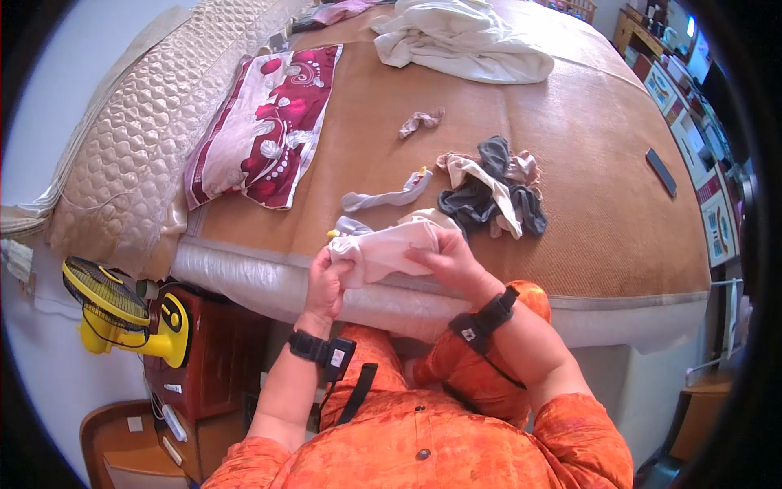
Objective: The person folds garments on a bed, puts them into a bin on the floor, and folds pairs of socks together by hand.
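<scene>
Stretched between my two hands, over the near edge of the bed, is a pale white sock [383, 251]; its exact shape is partly hidden by the fingers. My left hand [327, 281] pinches one end of it. The other end is gripped by my right hand [448, 259]. Just beyond lie a light grey sock [387, 199] with a yellow and red detail and a second grey sock [352, 226], partly covered. Behind my right hand is some cream fabric [433, 218]. A heap of dark grey and beige socks [493, 187] rests farther right.
A brown mat [586, 236] covers the bed. On it are a crumpled pinkish cloth [422, 122], a red patterned pillow [273, 122], a white blanket [464, 41] and a dark remote-like object [661, 173]. A yellow fan [122, 310] stands on a red cabinet [216, 350] at left.
</scene>
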`<state>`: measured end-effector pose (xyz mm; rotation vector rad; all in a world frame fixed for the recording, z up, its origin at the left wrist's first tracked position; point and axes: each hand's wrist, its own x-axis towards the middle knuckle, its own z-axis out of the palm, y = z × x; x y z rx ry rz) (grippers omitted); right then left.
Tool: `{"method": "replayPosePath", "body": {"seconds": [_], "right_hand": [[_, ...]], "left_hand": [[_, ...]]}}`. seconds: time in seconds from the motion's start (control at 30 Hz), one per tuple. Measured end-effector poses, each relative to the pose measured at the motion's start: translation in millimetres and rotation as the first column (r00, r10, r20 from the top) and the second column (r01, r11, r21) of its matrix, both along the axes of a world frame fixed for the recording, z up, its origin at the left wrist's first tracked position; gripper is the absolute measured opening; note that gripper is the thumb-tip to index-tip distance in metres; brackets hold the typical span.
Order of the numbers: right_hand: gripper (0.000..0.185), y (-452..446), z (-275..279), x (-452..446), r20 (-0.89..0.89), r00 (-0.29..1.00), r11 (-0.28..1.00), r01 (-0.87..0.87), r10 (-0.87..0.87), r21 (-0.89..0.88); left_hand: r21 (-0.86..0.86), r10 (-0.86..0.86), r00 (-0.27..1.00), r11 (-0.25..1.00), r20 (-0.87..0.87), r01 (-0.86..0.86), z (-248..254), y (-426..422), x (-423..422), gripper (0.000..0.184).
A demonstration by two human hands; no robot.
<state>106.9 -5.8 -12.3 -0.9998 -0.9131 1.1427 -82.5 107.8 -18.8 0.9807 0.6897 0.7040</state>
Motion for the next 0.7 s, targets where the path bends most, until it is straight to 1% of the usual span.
{"method": "replayPosePath", "body": {"seconds": [0.03, 0.07, 0.1, 0.13, 0.17, 0.2, 0.23, 0.27, 0.3, 0.33, 0.37, 0.4, 0.43, 0.47, 0.53, 0.57, 0.6, 0.63, 0.67, 0.7], "right_hand": [[0.018, 3, -1, 3, -0.008, 0.999, 0.999, 0.043, -0.043, 0.031], [0.018, 5, -1, 5, -0.008, 0.999, 0.999, 0.041, -0.041, 0.031], [0.016, 7, -2, 7, -0.068, 0.994, 0.996, 0.091, -0.09, 0.014], [0.015, 9, -4, 9, -0.127, 0.982, 0.99, 0.14, -0.139, -0.007], [0.013, 14, -20, 15, 0.016, 0.982, 0.98, 0.188, -0.187, -0.064], [0.013, 16, -26, 16, 0.016, 0.982, 0.98, 0.188, -0.188, -0.063], [0.012, 17, -29, 15, 0.11, 0.943, 0.945, 0.322, -0.315, -0.053], [0.011, 18, -31, 16, 0.2, 0.879, 0.894, 0.448, -0.434, -0.029], [0.019, 17, -27, 16, 0.163, 0.904, 0.91, 0.409, -0.394, -0.069], [0.019, 16, -23, 14, 0.163, 0.905, 0.911, 0.408, -0.394, -0.067], [0.027, 13, -18, 11, -0.1, 0.975, 0.965, 0.175, -0.196, -0.193], [0.036, 11, -15, 9, -0.374, 0.927, 0.964, -0.09, -0.011, -0.25], [0.051, 16, -18, 3, -0.48, 0.876, 0.936, -0.21, 0.051, -0.283], [0.055, 15, -19, -3, -0.56, 0.823, 0.938, -0.26, 0.09, -0.232], [0.044, 12, -12, -9, -0.745, 0.643, 0.954, -0.298, 0.178, -0.028], [0.044, 10, -18, -7, -0.746, 0.645, 0.957, -0.287, 0.165, -0.037], [0.037, 10, -23, -5, -0.652, 0.745, 0.973, -0.228, 0.143, -0.047], [0.032, 11, -27, -3, -0.545, 0.83, 0.984, -0.169, 0.117, -0.048], [0.032, 12, -31, 0, -0.547, 0.83, 0.985, -0.166, 0.112, -0.05], [0.029, 12, -27, 1, -0.533, 0.844, 0.987, -0.131, 0.061, -0.095]], "left_hand": [[0.0, 0.003, 1.0, 1.0, 0.001, -0.003, 2, 0, -1, 0.032], [-0.036, -0.092, 0.995, 0.995, 0.045, 0.094, 4, 1, -2, 0.034], [-0.067, -0.186, 0.978, 0.979, 0.093, 0.192, 8, 0, -3, 0.037], [-0.068, -0.185, 0.978, 0.979, 0.094, 0.191, 13, -1, -2, 0.037], [-0.012, -0.2, 0.977, 0.979, 0.068, 0.201, 19, -2, -2, 0.034], [0.044, -0.214, 0.976, 0.976, 0.041, 0.213, 26, -3, -1, 0.032], [0.045, -0.214, 0.976, 0.976, 0.041, 0.213, 36, -4, 1, 0.032], [0.16, -0.139, 0.99, 0.977, -0.037, 0.143, 45, -5, 5, 0.029], [0.277, -0.052, 0.993, 0.958, -0.106, 0.08, 50, -6, 7, 0.026], [0.28, -0.051, 0.993, 0.957, -0.105, 0.079, 49, -6, 9, 0.026], [0.498, 0.019, 0.978, 0.863, -0.208, 0.09, 44, -5, 12, 0.025], [0.683, 0.109, 0.951, 0.72, -0.288, 0.125, 44, -7, 16, 0.023], [0.796, 0.179, 0.911, 0.567, -0.371, 0.213, 46, -13, 18, 0.027], [0.794, 0.167, 0.915, 0.568, -0.368, 0.216, 42, -18, 22, 0.027], [0.893, 0.096, 0.912, 0.268, -0.399, 0.363, 32, -31, 28, 0.034], [0.883, 0.04, 0.905, 0.24, -0.423, 0.402, 29, -37, 29, 0.035], [0.882, 0.03, 0.905, 0.243, -0.423, 0.404, 27, -41, 31, 0.035], [0.888, 0.014, 0.901, 0.174, -0.433, 0.425, 28, -45, 32, 0.036], [0.891, 0.002, 0.896, 0.104, -0.445, 0.442, 28, -47, 32, 0.036], [0.868, -0.017, 0.87, 0.054, -0.493, 0.493, 26, -46, 30, 0.046]]}}
